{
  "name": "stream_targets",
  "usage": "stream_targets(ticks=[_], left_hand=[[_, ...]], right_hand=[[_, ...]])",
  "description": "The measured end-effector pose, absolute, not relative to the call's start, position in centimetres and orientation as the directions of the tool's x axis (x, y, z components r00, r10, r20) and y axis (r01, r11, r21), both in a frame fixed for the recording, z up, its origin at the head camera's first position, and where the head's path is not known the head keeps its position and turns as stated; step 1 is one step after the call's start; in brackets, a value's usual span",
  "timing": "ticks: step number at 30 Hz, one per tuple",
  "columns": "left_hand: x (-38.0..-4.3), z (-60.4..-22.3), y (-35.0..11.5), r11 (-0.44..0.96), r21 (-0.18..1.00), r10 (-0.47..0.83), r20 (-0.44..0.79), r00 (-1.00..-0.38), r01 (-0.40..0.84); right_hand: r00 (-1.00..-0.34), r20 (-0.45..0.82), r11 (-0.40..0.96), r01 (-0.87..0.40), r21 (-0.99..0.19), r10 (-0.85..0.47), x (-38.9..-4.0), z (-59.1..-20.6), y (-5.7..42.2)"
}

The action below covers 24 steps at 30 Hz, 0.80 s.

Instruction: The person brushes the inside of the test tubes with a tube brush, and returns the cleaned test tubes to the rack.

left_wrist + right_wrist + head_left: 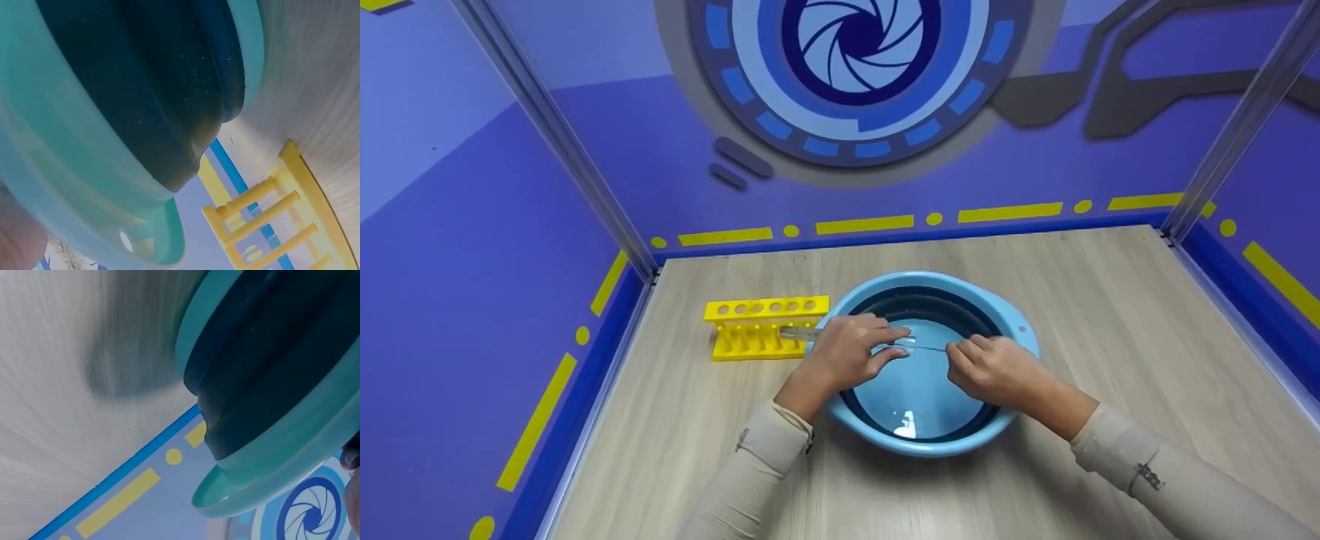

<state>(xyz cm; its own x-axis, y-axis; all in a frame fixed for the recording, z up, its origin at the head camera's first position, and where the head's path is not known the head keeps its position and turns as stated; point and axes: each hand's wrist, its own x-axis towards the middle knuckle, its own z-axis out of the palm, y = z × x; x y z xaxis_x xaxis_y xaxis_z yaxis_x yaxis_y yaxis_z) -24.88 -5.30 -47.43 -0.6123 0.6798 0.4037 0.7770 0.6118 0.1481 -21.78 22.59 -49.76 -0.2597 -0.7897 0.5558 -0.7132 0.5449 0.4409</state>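
Over the basin [922,279], my left hand [851,349] grips what looks like a clear test tube [800,333], whose end sticks out to the left. Brownish bristles [63,252] show beside the hand in the left wrist view, seemingly inside the tube. A thin wire handle [928,348] runs from the left fingertips across to my right hand [994,369], which pinches its end with curled fingers. The palm hides most of the tube. The light blue basin has a dark folding wall and appears to hold water below both hands.
A yellow test tube rack [766,307] with a row of holes and pegs stands left of the basin, close to its rim. Purple-blue panels [607,165] enclose the wooden table [682,450] at the back and sides.
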Motion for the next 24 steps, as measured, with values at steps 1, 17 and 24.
stream_targets(ticks=[1,17,24], left_hand=[[-24.84,-47.4,-5.34,0.613,0.154,0.677,0.404,-0.615,0.775],[-24.69,-47.89,-5.34,0.603,0.176,0.68,0.398,-0.616,0.778],[-24.64,-47.69,-5.34,0.594,0.159,0.694,0.394,-0.602,0.789]], right_hand=[[-0.257,0.553,0.541,-0.714,0.444,-0.792,-21.81,-49.74,22.59],[-0.204,0.616,0.543,-0.72,0.431,-0.76,-21.69,-50.05,22.85],[-0.164,0.616,0.527,-0.708,0.471,-0.77,-21.5,-49.85,23.19]])
